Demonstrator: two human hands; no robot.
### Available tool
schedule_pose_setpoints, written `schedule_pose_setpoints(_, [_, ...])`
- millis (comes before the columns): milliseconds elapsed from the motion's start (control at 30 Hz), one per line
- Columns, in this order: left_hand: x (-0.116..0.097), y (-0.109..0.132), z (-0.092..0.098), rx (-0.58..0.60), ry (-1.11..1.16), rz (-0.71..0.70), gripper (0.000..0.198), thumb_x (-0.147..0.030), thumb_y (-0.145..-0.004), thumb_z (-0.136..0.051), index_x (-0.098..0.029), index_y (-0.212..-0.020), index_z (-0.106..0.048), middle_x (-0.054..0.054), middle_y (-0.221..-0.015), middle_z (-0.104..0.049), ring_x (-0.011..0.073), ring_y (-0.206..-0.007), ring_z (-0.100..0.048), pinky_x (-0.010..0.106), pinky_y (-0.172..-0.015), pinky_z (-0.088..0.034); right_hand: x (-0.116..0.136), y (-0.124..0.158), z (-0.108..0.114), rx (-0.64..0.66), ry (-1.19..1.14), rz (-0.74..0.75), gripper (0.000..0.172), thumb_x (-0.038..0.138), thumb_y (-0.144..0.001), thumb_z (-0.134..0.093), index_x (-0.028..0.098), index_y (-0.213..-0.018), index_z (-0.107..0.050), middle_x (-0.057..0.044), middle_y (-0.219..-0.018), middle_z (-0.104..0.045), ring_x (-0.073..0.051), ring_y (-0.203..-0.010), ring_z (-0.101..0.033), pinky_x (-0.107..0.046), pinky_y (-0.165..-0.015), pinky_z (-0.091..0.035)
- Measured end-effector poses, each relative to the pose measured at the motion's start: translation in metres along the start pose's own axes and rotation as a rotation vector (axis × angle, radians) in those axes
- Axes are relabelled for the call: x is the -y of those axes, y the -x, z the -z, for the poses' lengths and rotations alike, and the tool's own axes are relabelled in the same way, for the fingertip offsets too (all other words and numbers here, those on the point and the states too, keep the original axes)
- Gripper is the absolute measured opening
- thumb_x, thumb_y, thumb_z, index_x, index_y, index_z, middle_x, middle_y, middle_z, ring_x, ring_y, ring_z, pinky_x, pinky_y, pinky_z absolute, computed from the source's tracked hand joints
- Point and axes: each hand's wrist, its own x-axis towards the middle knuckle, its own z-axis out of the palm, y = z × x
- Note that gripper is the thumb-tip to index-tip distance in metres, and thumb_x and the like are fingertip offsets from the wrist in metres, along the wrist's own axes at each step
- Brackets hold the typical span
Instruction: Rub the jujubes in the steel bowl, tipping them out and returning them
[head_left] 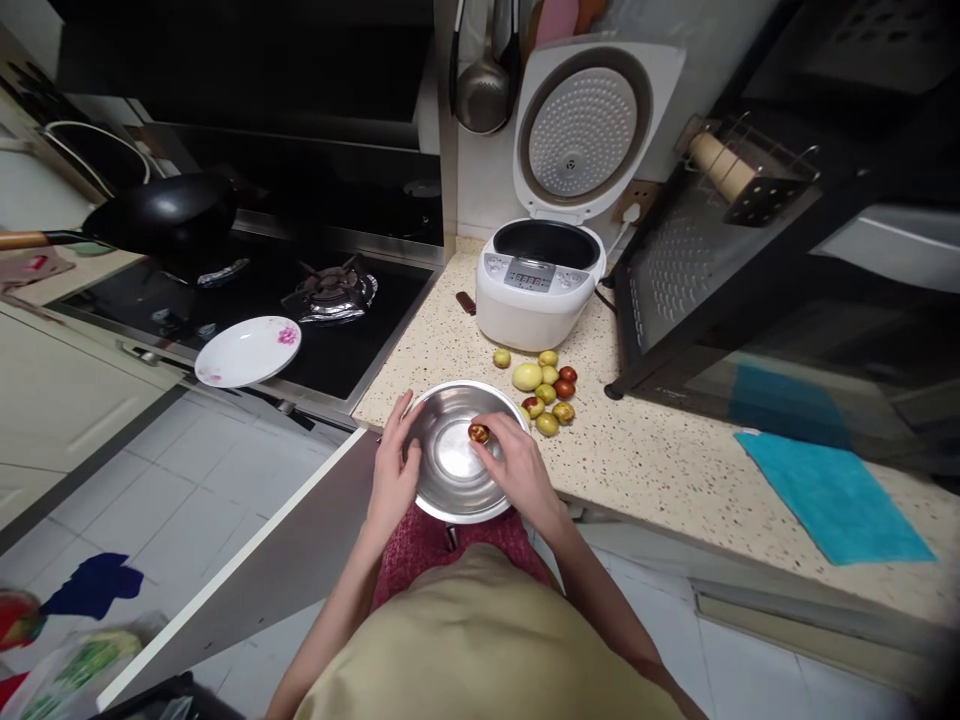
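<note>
A round stainless steel bowl stands at the counter's front edge, partly overhanging it. My left hand lies against its left rim, with fingers stretched out and thumb apart from them. Over the inside of the bowl, my right hand pinches a mottled red-brown jujube between thumb and fingers. Right of the bowl lies a loose group of green jujubes, some with red-brown skin. A larger pale green fruit lies among them.
A white rice cooker with its lid raised stands behind the fruit. To the left are a gas stove, a floral white plate and a black wok. A cabinet door stands open below. A blue cloth lies right.
</note>
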Motion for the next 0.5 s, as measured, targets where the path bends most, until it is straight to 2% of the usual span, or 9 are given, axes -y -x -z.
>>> schedule_pose_setpoints(133, [-0.005, -0.004, 0.011, 0.164, -0.138, -0.121, 0.043, -0.033, -0.108, -0.046, -0.031, -0.150, -0.055, 0.005, -0.165, -0.044, 0.0274, -0.161, -0.024, 0.058, -0.129, -0.025, -0.001, -0.008, 0.005, 0.129, 0.081, -0.036, 0.017, 0.012, -0.097, -0.056, 0.022, -0.110, -0.061, -0.006, -0.105, -0.068, -0.023, -0.094, -0.067, -0.035, -0.084, -0.052])
schedule_pose_setpoints(267, [-0.002, -0.007, 0.022, 0.321, -0.192, -0.289, 0.047, -0.035, -0.109, -0.044, -0.032, -0.156, -0.048, 0.004, -0.164, -0.045, 0.0265, -0.160, -0.028, 0.058, -0.132, -0.016, 0.001, -0.012, 0.007, 0.232, 0.209, -0.055, 0.024, 0.004, -0.091, -0.057, 0.021, -0.108, -0.059, -0.005, -0.102, -0.067, -0.021, -0.089, -0.065, -0.030, -0.075, -0.048])
schedule_pose_setpoints(367, [0.006, -0.006, 0.027, 0.349, -0.209, -0.292, 0.052, -0.047, -0.108, -0.043, -0.032, -0.158, -0.044, 0.006, -0.168, -0.039, 0.0296, -0.161, -0.025, 0.059, -0.131, -0.018, 0.001, -0.014, 0.007, 0.260, 0.262, -0.042, 0.025, 0.001, -0.088, -0.058, 0.020, -0.104, -0.060, -0.004, -0.097, -0.066, -0.020, -0.083, -0.063, -0.029, -0.070, -0.046])
schedule_pose_setpoints(500, [0.017, -0.005, 0.035, 0.384, -0.215, -0.306, 0.072, -0.072, -0.101, -0.036, -0.031, -0.159, -0.044, 0.009, -0.169, -0.036, 0.0350, -0.160, -0.026, 0.060, -0.130, -0.020, 0.001, -0.016, 0.006, 0.245, 0.247, -0.024, 0.027, -0.001, -0.086, -0.059, 0.020, -0.103, -0.061, -0.004, -0.095, -0.066, -0.022, -0.084, -0.065, -0.030, -0.071, -0.048])
